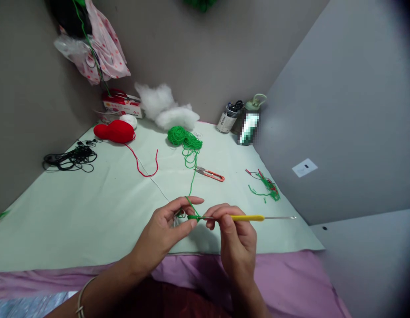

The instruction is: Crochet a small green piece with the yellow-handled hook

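My left hand pinches a small piece of green crochet work, with some white and dark strands bunched beneath the fingers. Green yarn passes over its raised index finger and runs back to a loose green yarn ball. In my right hand is a crochet hook with a yellow handle, held level between thumb and fingers. The hook's left end meets the green work; its other metal end points right. Orange thread snips lie just beyond the hands.
Red stuffed piece, black cord and white stuffing lie at the back and left. Yarn scraps are at the right. A pen cup and a bottle stand by the wall.
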`<state>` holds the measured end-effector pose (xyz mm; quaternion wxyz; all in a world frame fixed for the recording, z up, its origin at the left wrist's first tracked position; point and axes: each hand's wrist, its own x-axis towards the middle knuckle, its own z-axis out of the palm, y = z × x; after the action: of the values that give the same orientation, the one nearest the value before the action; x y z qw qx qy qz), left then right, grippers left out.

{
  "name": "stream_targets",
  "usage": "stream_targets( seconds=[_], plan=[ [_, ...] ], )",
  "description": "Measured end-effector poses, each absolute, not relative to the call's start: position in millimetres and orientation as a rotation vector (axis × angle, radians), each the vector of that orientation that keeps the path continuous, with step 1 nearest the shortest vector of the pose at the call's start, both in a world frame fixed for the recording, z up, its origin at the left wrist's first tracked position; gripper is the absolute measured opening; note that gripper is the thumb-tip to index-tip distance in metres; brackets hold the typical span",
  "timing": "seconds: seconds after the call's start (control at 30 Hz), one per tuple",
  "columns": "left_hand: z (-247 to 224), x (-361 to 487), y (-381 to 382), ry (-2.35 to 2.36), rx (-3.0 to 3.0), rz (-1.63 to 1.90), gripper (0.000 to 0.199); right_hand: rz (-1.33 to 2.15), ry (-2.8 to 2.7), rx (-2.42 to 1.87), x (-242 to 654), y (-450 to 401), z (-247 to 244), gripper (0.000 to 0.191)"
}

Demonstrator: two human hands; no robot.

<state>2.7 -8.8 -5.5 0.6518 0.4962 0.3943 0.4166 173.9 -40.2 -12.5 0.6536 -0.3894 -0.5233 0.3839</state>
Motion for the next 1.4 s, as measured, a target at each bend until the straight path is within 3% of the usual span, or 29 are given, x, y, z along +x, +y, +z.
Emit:
stream_targets(
  seconds=[0.67, 1.03, 1.17, 1.3, 1.4],
  plan=[
    [-5, 3, -8, 0.877, 1.038, 0.958, 0.03, 1.016, -1.038, -0.882, 173, -35, -12, 0.022],
    [-3, 4, -9, 0.987, 1.162, 0.973, 0.032, 0.783, -1.327, -0.97, 176, -41, -7, 0.022],
    [-3, 9, -12, 1.077, 1.223, 1.076, 0.036, 0.494, -1.568, -0.999, 176, -43, -14, 0.026],
    [-3, 13, -12, 0.908, 0.978, 1.063, 0.053, 0.03, -1.751, -1.009, 173, -45, -29, 0.038],
    [-2, 11, -10, 0.751, 0.675, 0.912, 0.054, 0.095, -1.646, -0.999, 172, -45, -30, 0.035]
  ],
)
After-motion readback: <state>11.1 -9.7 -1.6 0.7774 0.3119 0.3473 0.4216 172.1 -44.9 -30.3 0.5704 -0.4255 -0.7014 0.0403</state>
